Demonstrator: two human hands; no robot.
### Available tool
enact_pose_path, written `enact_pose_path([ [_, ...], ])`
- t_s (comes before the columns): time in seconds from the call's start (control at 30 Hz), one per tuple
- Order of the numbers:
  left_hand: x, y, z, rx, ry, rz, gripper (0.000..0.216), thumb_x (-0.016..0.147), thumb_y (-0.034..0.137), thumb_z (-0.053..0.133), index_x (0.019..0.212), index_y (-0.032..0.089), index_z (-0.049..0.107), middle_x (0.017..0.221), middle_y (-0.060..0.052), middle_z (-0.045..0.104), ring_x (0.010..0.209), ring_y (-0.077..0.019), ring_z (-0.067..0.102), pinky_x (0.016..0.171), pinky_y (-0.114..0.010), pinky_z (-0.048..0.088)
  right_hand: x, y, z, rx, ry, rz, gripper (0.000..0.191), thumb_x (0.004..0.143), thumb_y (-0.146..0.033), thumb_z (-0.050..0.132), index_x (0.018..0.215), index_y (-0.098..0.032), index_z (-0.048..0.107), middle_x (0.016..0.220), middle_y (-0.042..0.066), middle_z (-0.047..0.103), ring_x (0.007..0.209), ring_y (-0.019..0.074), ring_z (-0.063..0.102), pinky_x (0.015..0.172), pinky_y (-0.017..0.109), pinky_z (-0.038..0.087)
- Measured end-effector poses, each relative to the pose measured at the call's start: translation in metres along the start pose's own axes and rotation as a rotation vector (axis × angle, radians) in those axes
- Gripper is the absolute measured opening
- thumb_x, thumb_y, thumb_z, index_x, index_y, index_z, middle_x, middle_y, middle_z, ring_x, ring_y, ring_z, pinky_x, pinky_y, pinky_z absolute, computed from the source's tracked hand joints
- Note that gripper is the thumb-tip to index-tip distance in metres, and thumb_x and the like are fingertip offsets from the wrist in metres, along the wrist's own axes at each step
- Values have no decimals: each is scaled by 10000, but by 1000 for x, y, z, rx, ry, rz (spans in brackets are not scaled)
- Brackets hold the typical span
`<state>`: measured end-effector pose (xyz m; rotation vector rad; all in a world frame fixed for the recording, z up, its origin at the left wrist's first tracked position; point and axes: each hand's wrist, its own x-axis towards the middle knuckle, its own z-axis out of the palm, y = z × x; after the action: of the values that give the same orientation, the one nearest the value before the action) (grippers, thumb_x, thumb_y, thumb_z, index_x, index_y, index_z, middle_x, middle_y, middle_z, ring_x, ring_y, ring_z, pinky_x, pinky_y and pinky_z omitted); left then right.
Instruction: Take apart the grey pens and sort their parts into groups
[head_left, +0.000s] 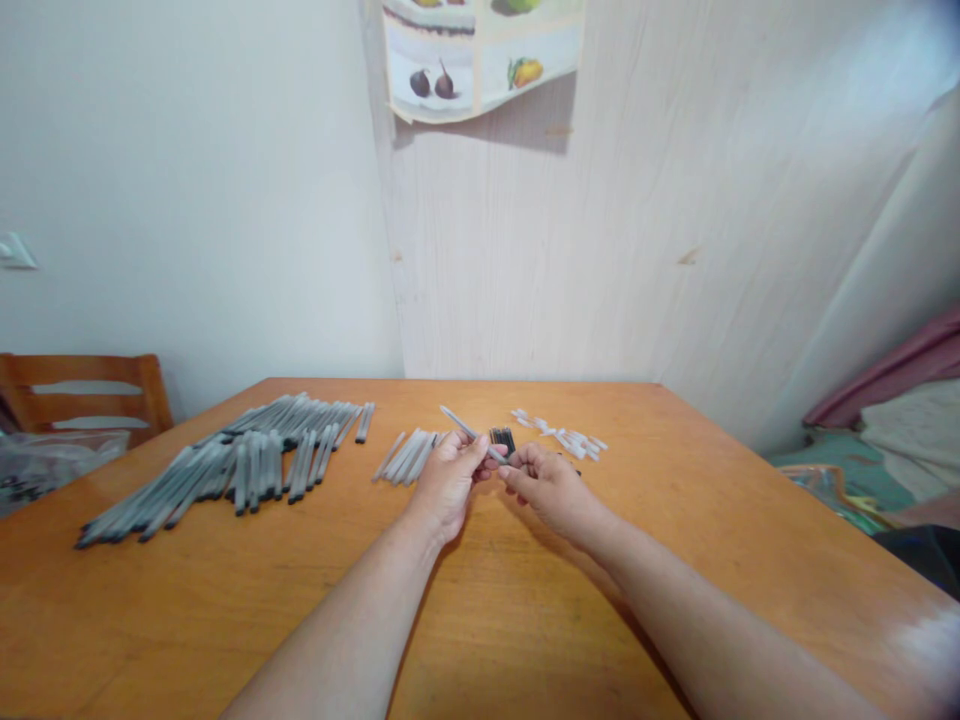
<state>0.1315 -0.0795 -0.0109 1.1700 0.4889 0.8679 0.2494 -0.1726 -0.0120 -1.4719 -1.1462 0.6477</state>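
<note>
My left hand (456,472) is closed round a slim translucent pen barrel (457,421), its far end pointing up and to the left. At the barrel's near end, my right hand (547,482) pinches with thumb and fingertips; the fingers hide whether a separate small part is there. Just beyond the hands lies a row of short black pen parts (502,438). Several loose translucent barrels (410,456) lie left of my left hand. Small white pieces (574,441), perhaps caps or tips, are scattered beyond my right hand.
A large pile of translucent pens with dark ends (255,450) spreads over the left of the wooden table (480,640). A wooden chair (86,375) and plastic bag (64,460) stand at the left. Bags and cloth (911,430) lie beyond the right edge.
</note>
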Motion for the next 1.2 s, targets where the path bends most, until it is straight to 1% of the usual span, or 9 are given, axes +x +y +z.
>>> enact_pose_path([
  [0.17, 0, -1, -1, 3, -2, 12, 303, 792, 401, 718, 898, 162, 565, 894, -74, 722, 696, -114, 620, 672, -245, 443, 1, 4, 0, 44, -83, 49, 328, 912, -479, 467, 789, -184, 539, 600, 4, 609, 462, 106, 514, 445, 221, 365],
  [0.33, 0, -1, -1, 5, 0, 8, 315, 783, 407, 726, 891, 161, 560, 878, -71, 722, 670, -110, 612, 665, -247, 444, 1, 3, 0, -33, 16, -22, 246, 809, -409, 638, 775, -186, 541, 596, -28, 570, 499, 96, 495, 487, 214, 379],
  [0.4, 0, -1, -1, 6, 0, 8, 310, 791, 407, 717, 897, 162, 559, 884, -74, 722, 685, -113, 620, 667, -246, 444, 0, 2, 0, -30, 11, -10, 276, 826, -447, 615, 772, -188, 537, 594, -28, 567, 495, 96, 496, 482, 215, 373],
  [0.47, 0, 0, 0, 13, 4, 6, 306, 796, 405, 711, 900, 162, 557, 886, -78, 723, 696, -116, 624, 667, -245, 445, 0, 2, 1, 10, -38, 25, 319, 881, -489, 519, 774, -189, 536, 592, -17, 580, 479, 98, 501, 474, 219, 374],
  [0.53, 1, 0, 0, 22, 8, 4, 306, 797, 405, 709, 899, 161, 554, 885, -80, 723, 692, -116, 621, 665, -246, 446, 0, 3, 1, 33, -71, 39, 322, 899, -478, 475, 775, -188, 540, 593, -10, 590, 471, 99, 501, 475, 223, 379],
  [0.63, 1, -1, -1, 28, 8, 5, 304, 796, 402, 711, 895, 162, 553, 880, -80, 724, 683, -113, 617, 666, -247, 449, 1, 5, 0, -14, -23, -8, 228, 840, -406, 570, 778, -188, 548, 593, -21, 578, 491, 97, 491, 489, 221, 381],
  [0.7, 1, -2, -1, 26, 5, 6, 301, 798, 401, 711, 895, 163, 555, 878, -78, 723, 681, -112, 616, 669, -247, 451, 2, 5, 0, -57, 19, -38, 222, 803, -395, 628, 771, -190, 547, 590, -29, 564, 504, 98, 489, 495, 220, 379],
  [0.9, -1, 0, 0, 20, 15, 2, 291, 797, 387, 713, 893, 159, 561, 872, -82, 722, 683, -113, 616, 666, -244, 450, 1, 4, 0, 14, -33, 23, 324, 893, -472, 498, 749, -187, 548, 590, -4, 602, 480, 101, 510, 476, 222, 395],
  [1.2, -2, 0, 3, -51, -39, -25, 273, 775, 292, 733, 977, 157, 610, 918, -78, 721, 749, -122, 641, 714, -247, 465, 5, 9, -3, 27, -3, 2, 278, 860, -449, 547, 776, -184, 549, 612, -8, 601, 497, 103, 511, 491, 230, 390],
])
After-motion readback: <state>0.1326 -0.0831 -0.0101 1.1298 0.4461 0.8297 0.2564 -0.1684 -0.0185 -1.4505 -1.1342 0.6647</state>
